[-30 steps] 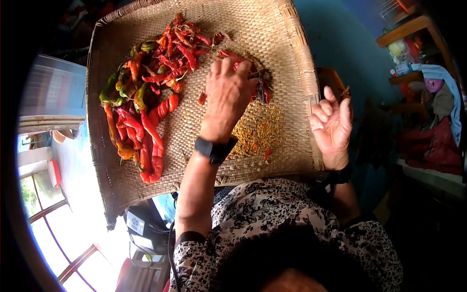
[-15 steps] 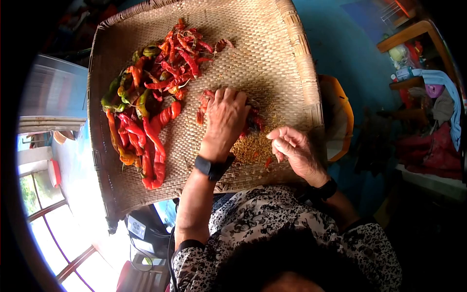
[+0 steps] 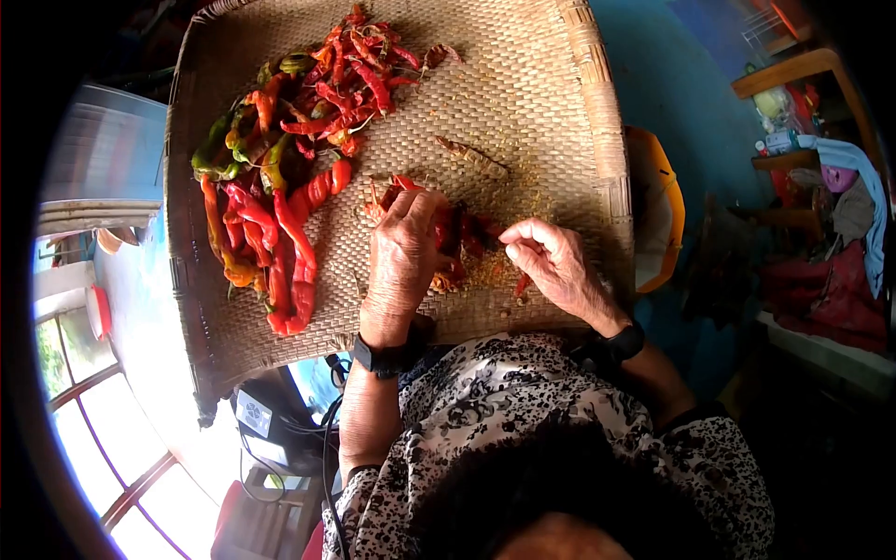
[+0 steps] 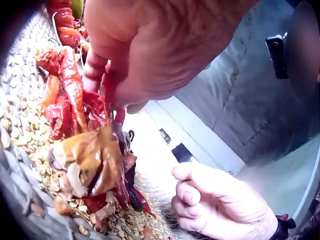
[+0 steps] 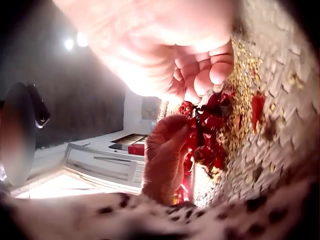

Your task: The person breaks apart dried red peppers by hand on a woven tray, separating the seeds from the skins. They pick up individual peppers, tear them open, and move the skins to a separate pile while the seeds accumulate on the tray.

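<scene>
My left hand (image 3: 403, 257) curls over a small heap of dried red chilies (image 3: 454, 229) on a woven bamboo tray (image 3: 523, 56). In the left wrist view its fingers pinch a red chili (image 4: 107, 92), beside a split orange-brown pod (image 4: 95, 160). To the right, my right hand (image 3: 560, 271) hovers with loosely bent fingers, thumb and index fingertip beside the heap; nothing shows between them in the left wrist view. Loose yellow seeds (image 5: 245, 70) lie under and around the heap. One brownish dried chili (image 3: 473, 156) lies apart, beyond the heap.
A larger pile of red and green chilies (image 3: 308, 201) covers the tray's left side. Past the raised right rim (image 3: 602, 112) stands an orange-edged container (image 3: 665, 210). Shelves with cloths (image 3: 849, 215) are farther right, and a window (image 3: 103, 448) is at lower left.
My left hand has drawn the small heap toward my body, leaving one brownish chili behind. My right hand has come from outside the right rim to the heap; the dark bit at its fingers is gone.
</scene>
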A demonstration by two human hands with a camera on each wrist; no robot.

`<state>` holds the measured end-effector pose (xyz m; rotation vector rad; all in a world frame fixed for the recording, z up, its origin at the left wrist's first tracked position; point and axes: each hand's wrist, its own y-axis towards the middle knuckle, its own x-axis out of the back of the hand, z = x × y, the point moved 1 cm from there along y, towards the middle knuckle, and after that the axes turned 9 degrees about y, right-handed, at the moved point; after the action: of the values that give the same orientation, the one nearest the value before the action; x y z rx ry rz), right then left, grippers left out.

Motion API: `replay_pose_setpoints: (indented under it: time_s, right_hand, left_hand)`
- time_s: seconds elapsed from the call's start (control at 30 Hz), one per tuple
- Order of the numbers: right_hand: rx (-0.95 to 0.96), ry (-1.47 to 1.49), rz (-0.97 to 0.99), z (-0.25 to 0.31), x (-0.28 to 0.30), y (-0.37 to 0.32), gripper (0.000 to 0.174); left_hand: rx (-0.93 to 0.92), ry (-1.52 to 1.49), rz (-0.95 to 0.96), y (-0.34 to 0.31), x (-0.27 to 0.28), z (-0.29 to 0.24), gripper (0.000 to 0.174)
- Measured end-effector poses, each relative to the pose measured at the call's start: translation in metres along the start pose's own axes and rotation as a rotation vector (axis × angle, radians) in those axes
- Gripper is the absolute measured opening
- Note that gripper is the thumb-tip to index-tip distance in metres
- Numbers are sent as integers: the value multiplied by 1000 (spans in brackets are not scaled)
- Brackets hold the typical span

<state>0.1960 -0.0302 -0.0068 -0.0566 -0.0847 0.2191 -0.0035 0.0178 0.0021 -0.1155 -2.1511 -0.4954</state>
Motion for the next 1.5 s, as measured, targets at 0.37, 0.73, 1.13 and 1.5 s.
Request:
replay_pose_setpoints:
  time_s: [0.37,0.73,1.13,1.5]
  right_hand:
    - [355,-793,-295,-7,6,63,22]
    - [463,-650,-315,-21,14,65,11]
    - [88,1502,-368,5,56,-16,35]
    - [106,-181,69,13,-8,-9,13]
  left_hand:
    - [34,-60,-173,-1,14,-6,17]
    - [49,-73,-240,-2,15,-8,15]
    - [81,-267,-187,-2,12,-17,17]
    - [53,-499,45,-26,-3,-35,18]
